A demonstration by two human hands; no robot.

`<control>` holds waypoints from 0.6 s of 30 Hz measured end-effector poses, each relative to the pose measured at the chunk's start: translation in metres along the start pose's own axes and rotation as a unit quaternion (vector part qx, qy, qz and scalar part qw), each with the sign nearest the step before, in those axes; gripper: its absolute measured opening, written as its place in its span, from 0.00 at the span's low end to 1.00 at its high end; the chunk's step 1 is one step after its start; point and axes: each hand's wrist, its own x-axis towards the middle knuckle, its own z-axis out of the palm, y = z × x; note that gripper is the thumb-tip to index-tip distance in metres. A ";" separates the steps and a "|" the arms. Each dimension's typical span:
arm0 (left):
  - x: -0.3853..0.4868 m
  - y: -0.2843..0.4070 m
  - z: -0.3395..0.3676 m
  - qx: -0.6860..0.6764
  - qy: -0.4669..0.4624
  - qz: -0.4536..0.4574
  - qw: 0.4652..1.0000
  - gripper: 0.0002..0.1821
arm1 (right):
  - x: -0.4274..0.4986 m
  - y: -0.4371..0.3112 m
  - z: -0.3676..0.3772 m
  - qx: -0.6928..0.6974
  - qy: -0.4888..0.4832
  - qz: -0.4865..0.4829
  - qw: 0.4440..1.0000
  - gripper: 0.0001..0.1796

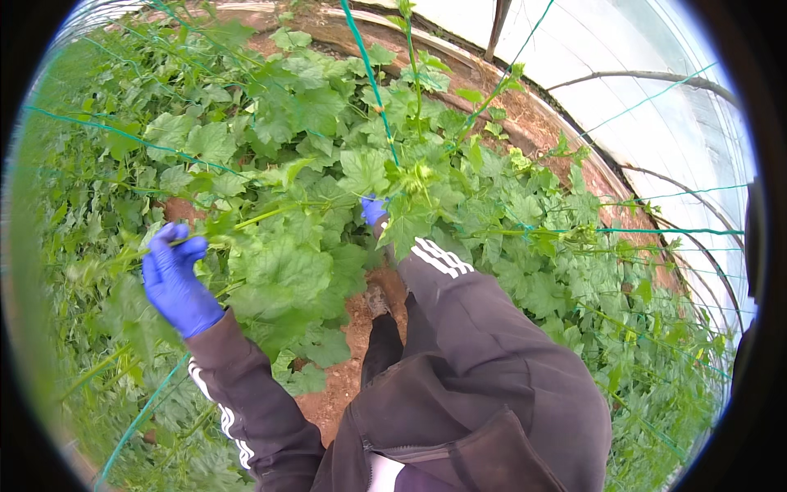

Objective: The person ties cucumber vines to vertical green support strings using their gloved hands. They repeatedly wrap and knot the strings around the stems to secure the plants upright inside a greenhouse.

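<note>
My left hand [181, 289], in a blue glove, is raised at the left with its thumb and fingers closed around a green vine stem [264, 216]. Large lobed leaves [280, 264] hang beside it. My right hand [372, 209], gloved in blue too, reaches down among the foliage in the middle. Leaves cover most of it, so its fingers and anything in them are hidden. Just above the right wrist, a leafy shoot tip [418, 178] stands by a green twine [371, 67] that rises from the plants.
Dense climbing plants [541, 277] fill both sides of a narrow soil path [338, 381]. More green twines [664, 231] stretch outward through the vines. Along the upper right runs a plastic greenhouse wall [652, 135] with curved supports [645, 74]. My shoe [376, 300] is on the soil.
</note>
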 end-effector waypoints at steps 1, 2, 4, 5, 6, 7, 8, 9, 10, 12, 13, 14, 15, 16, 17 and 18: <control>-0.002 0.001 0.007 0.013 -0.007 -0.009 1.000 0.13 | -0.007 -0.008 0.000 0.012 -0.001 -0.017 1.000 0.10; -0.006 0.001 0.013 0.015 -0.027 -0.021 0.999 0.12 | -0.016 -0.015 0.000 0.029 -0.004 -0.035 0.999 0.10; -0.014 -0.005 0.020 0.021 -0.053 -0.042 0.997 0.12 | -0.052 -0.054 0.001 0.083 -0.083 -0.058 0.991 0.10; -0.017 -0.013 0.019 0.015 -0.041 -0.050 0.998 0.10 | -0.075 -0.089 -0.002 0.103 -0.135 -0.063 0.984 0.10; -0.019 -0.018 0.022 0.011 -0.055 -0.055 0.997 0.09 | -0.096 -0.128 -0.010 0.124 -0.180 -0.065 0.974 0.11; -0.019 -0.022 0.026 0.005 -0.073 -0.059 0.996 0.08 | -0.108 -0.168 -0.013 0.150 -0.173 -0.106 0.968 0.12; -0.019 -0.024 0.030 0.008 -0.087 -0.062 0.994 0.08 | -0.122 -0.204 -0.015 0.175 -0.163 -0.145 0.960 0.14; -0.018 -0.025 0.033 0.012 -0.104 -0.064 0.992 0.08 | -0.135 -0.234 -0.015 0.202 -0.152 -0.182 0.950 0.16; -0.018 -0.030 0.034 -0.006 -0.117 -0.066 0.991 0.08 | -0.140 -0.258 -0.012 0.221 -0.159 -0.234 0.933 0.20; -0.018 -0.036 0.036 -0.005 -0.119 -0.062 0.991 0.08 | -0.144 -0.305 -0.008 0.212 -0.207 -0.269 0.916 0.28; -0.019 -0.041 0.036 0.002 -0.114 -0.063 0.991 0.09 | -0.147 -0.325 -0.008 0.185 -0.247 -0.250 0.918 0.31; -0.019 -0.045 0.036 -0.008 -0.113 -0.060 0.992 0.09 | -0.147 -0.341 -0.005 0.122 -0.252 -0.277 0.919 0.33; -0.021 -0.049 0.035 -0.010 -0.113 -0.061 0.992 0.09 | -0.139 -0.348 0.004 0.102 -0.289 -0.281 0.909 0.33; -0.023 -0.050 0.035 -0.012 -0.115 -0.063 0.991 0.09 | -0.132 -0.353 0.014 0.081 -0.326 -0.284 0.898 0.33; -0.025 -0.049 0.034 -0.014 -0.116 -0.065 0.991 0.09 | -0.124 -0.356 0.021 0.060 -0.361 -0.286 0.886 0.33; -0.028 -0.046 0.032 -0.013 -0.113 -0.066 0.991 0.09 | -0.129 -0.366 0.016 0.015 -0.384 -0.269 0.883 0.27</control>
